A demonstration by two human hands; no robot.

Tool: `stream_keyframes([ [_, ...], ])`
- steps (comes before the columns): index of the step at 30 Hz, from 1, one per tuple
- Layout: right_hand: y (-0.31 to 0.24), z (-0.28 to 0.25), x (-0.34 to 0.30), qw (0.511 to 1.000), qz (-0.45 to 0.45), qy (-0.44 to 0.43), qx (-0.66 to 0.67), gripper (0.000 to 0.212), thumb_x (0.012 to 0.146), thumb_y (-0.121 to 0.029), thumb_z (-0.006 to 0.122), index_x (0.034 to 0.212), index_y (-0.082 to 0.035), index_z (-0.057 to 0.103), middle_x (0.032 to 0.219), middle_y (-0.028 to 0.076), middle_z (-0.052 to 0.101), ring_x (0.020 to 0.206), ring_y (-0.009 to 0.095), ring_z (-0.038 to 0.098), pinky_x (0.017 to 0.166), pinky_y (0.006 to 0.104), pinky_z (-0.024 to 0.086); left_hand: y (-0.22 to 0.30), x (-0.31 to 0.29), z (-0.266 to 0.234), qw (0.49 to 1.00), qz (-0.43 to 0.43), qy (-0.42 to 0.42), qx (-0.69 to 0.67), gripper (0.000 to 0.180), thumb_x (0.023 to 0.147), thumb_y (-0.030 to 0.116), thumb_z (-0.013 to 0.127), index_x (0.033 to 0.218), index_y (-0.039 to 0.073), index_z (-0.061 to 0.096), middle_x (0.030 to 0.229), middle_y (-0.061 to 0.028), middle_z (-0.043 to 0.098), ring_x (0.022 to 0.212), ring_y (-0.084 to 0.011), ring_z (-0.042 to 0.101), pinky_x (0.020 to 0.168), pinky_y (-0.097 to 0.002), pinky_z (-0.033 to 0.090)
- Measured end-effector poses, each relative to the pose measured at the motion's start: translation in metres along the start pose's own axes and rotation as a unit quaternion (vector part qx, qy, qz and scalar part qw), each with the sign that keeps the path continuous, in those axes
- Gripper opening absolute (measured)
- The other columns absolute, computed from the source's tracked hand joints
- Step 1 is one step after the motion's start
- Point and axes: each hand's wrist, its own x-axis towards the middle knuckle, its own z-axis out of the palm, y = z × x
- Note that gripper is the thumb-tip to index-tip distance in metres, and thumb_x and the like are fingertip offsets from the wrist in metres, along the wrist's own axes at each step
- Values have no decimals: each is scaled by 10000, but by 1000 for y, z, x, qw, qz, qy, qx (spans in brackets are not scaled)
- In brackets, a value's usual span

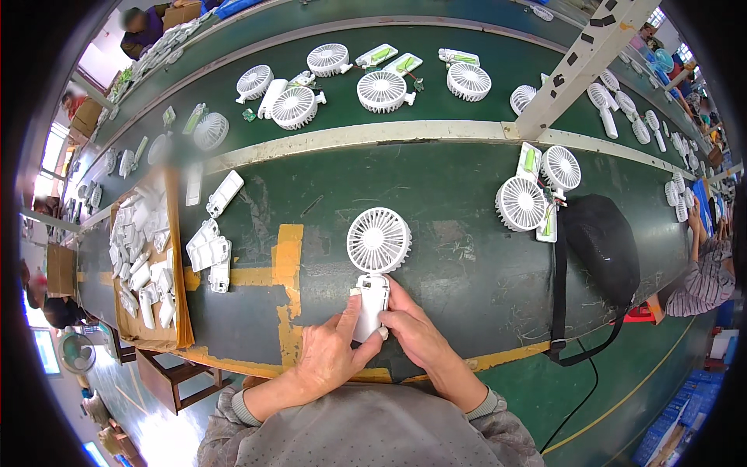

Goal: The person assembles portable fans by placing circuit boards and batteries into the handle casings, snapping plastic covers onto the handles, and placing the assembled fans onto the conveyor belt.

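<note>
In front of me a white handheld fan lies with its round grille pointing away and its handle toward me. My left hand presses on the left side of the handle, its index finger reaching up near the top and its thumb near the bottom end. From the right, my right hand grips the same handle, fingers along its edge and thumb on its face. A small dark opening shows near the top of the handle. Several white handle shells lie apart on the bench to the left.
A cardboard tray of white plastic parts stands at the left. Two fans with opened handles lie at the right, beside a black bag with a strap. Beyond a metal rail, a green belt carries more fans. A post rises at the right.
</note>
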Motion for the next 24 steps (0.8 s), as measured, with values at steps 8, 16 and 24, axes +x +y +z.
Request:
stream_keyframes([
  [8,0,4,-3,1000,-5,0,-17,555,861,-45,428,1386,-13,252,1256,55,426,1141,137,405,985,295,318,-3,1,3,999,41,14,26,612,684,217,708,1153,-115,496,606,-144,597,461,-256,591,422,-358,462],
  [16,12,9,2,985,-57,115,-115,419,929,-156,503,1300,0,386,1127,53,532,1009,100,496,867,249,423,0,4,5,996,60,16,59,588,673,229,726,1103,-111,512,594,-149,589,453,-264,585,406,-363,449],
  [24,14,2,0,994,-43,97,18,387,937,-154,476,1284,-5,396,1175,80,524,1042,135,506,894,287,427,3,5,2,999,35,10,0,531,772,277,667,1109,-92,488,676,-172,601,532,-276,619,463,-352,495],
])
